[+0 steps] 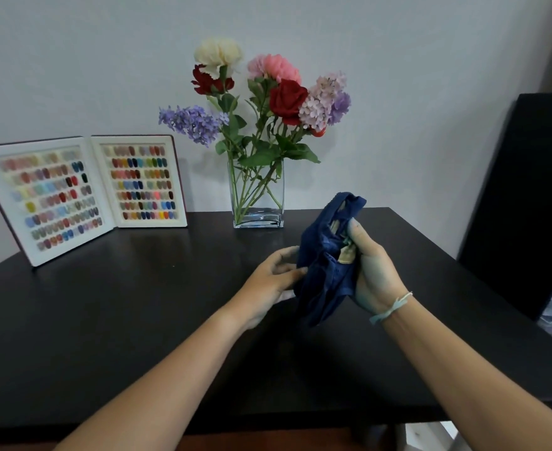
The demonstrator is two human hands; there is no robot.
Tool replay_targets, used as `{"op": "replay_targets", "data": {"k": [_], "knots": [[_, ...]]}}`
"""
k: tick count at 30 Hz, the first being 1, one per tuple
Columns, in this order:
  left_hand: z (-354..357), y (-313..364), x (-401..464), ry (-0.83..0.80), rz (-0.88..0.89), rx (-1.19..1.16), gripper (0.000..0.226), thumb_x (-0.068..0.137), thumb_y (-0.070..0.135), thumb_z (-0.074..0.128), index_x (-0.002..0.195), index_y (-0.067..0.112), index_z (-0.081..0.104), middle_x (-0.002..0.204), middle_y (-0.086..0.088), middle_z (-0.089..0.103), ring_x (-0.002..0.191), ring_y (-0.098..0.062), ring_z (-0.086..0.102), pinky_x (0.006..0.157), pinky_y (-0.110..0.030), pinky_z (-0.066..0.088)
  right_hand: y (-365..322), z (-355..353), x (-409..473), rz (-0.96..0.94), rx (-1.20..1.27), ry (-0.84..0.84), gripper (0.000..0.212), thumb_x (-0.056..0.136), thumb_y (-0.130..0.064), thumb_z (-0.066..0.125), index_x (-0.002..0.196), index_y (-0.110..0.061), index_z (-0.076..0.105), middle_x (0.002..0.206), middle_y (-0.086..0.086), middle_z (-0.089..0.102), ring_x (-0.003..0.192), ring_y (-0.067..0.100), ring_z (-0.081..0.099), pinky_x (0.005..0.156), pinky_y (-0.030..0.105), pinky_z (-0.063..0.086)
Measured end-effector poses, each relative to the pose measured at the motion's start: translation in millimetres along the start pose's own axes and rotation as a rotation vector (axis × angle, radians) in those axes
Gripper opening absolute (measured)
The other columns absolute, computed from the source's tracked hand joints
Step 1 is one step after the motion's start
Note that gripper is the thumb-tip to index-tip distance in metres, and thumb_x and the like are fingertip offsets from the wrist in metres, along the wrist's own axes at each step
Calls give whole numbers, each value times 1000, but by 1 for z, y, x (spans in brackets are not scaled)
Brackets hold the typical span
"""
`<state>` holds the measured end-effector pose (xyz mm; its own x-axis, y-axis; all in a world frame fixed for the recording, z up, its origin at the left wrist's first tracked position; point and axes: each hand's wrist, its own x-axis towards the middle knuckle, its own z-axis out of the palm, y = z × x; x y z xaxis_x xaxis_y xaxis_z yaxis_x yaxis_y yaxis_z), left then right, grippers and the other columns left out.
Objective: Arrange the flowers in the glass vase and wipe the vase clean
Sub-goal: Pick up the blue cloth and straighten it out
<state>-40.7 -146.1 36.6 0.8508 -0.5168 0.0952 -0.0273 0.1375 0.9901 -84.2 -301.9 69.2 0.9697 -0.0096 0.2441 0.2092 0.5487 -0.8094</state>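
A clear rectangular glass vase stands upright at the back of the black table, against the wall. Several flowers in red, pink, cream and purple stand in it, their green stems crossing inside the glass. In front of the vase and to its right, a crumpled dark blue cloth hangs above the table. My right hand grips its upper part. My left hand pinches its lower left edge. Both hands are apart from the vase.
An open white sample book with rows of coloured nail tips leans against the wall at the back left. A tall black panel stands to the right of the table. The table's front edge runs across the bottom.
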Motion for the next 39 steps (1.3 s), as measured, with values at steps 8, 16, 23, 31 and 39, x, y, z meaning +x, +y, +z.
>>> {"op": "replay_targets", "data": {"k": [8,16,23,31,39], "knots": [[-13,27,10,41,91,145,14,87,18,56,93,19,69,92,1,73,93,-15,67,85,-31,53,-14,-24,-4,-11,48,49,29,93,-24,36,116,-14,51,111,9,58,103,24,56,93,38,44],[-17,46,15,136,196,289,14,86,18,57,89,25,68,93,-4,69,89,-16,64,75,-26,51,-11,-52,-5,10,-113,227,22,94,-23,39,102,-26,58,96,-4,68,92,16,59,85,33,41],[-19,62,12,201,264,431,12,85,18,57,88,24,68,92,-4,68,87,-14,63,72,-23,50,-14,-42,-12,-21,-567,130,21,91,-34,44,107,-30,58,113,0,65,107,17,59,97,35,42],[-16,80,16,240,358,581,12,85,22,58,91,17,67,87,0,67,86,-17,62,73,-34,50,34,-4,-29,-184,-1135,62,69,60,-67,63,121,-43,42,122,-19,51,108,-1,49,89,22,43],[-21,93,13,237,380,675,13,86,20,57,84,32,63,90,2,67,86,-13,61,68,-21,49,10,-22,-10,-203,-904,321,7,82,-8,62,84,-13,66,80,2,65,75,11,56,59,9,42]]}}
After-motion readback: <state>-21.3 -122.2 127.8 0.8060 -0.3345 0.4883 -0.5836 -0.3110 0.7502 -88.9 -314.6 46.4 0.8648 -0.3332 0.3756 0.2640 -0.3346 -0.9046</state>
